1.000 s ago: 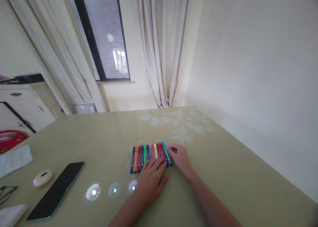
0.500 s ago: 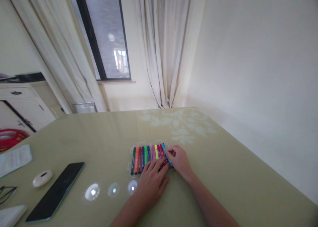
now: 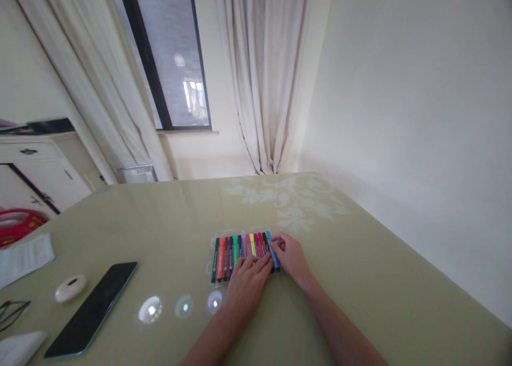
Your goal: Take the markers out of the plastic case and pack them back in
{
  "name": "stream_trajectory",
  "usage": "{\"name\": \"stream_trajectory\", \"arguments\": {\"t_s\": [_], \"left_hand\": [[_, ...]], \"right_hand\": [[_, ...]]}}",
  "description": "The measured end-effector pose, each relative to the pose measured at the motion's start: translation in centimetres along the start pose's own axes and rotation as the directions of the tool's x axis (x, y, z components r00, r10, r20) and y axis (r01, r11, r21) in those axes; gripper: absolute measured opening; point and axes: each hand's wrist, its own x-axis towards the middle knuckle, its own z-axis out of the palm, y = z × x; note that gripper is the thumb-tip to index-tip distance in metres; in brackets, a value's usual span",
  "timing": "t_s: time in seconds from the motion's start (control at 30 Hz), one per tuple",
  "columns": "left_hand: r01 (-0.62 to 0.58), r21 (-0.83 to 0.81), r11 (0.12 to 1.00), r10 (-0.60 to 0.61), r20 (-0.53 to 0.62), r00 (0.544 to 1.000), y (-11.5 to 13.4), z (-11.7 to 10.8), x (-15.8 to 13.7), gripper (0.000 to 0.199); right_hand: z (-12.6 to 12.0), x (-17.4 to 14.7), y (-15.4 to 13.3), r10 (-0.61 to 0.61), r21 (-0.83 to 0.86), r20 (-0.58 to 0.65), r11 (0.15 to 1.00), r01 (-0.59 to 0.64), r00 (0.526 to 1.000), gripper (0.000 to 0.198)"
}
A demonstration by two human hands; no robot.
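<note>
Several coloured markers lie side by side in a clear plastic case (image 3: 209,270), split into two groups. A dark green marker (image 3: 215,260) sits at the left end and a light blue marker (image 3: 273,253) at the right end, beside a black one. My left hand (image 3: 250,283) lies palm down, fingers stretched over the lower part of the right-hand group and hiding some of it. At the right edge of the case, my right hand (image 3: 291,256) has thumb and fingers closed on the light blue marker, which lies nearly in line with the others.
On the left of the glossy table (image 3: 168,216) lie a black phone (image 3: 94,307), a white oval object (image 3: 71,288), a pale folded cloth or paper (image 3: 26,256) and dark thin-framed glasses (image 3: 12,312). A wall (image 3: 424,168) runs along the right side.
The light blue marker has shifted right and lies straighter, with the black marker now showing beside it. My left hand's fingers have moved slightly right and closer together.
</note>
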Motion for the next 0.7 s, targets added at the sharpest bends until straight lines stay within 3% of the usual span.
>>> {"name": "stream_trajectory", "arguments": {"t_s": [0.37, 0.53, 0.63, 0.7], "left_hand": [[-0.024, 0.007, 1.000, 0.024, -0.003, 1.000, 0.1, -0.3, 0.1, 0.036], [-0.027, -0.038, 0.999, 0.025, -0.055, 0.998, -0.5, -0.9, -0.3, 0.028], [0.167, -0.013, 0.986, -0.167, -0.160, 0.973, -2.0, -2.5, -0.9, 0.022], [0.405, 0.097, 0.909, -0.374, -0.238, 0.896, -3.3, -3.8, -1.4, 0.023]], "right_hand": [[0.0, -0.1, 0.2, -0.078, -0.114, -0.003, 0.990, 0.077, 0.997, 0.011], [-0.4, -0.4, -0.3, -0.055, -0.075, -0.001, 0.996, 0.055, 0.999, 0.014], [-0.9, -0.4, -0.5, 0.005, -0.081, -0.016, 0.997, -0.006, 1.000, 0.016], [-1.1, -0.4, -0.6, 0.042, -0.105, -0.039, 0.993, -0.046, 0.998, 0.017]]}}
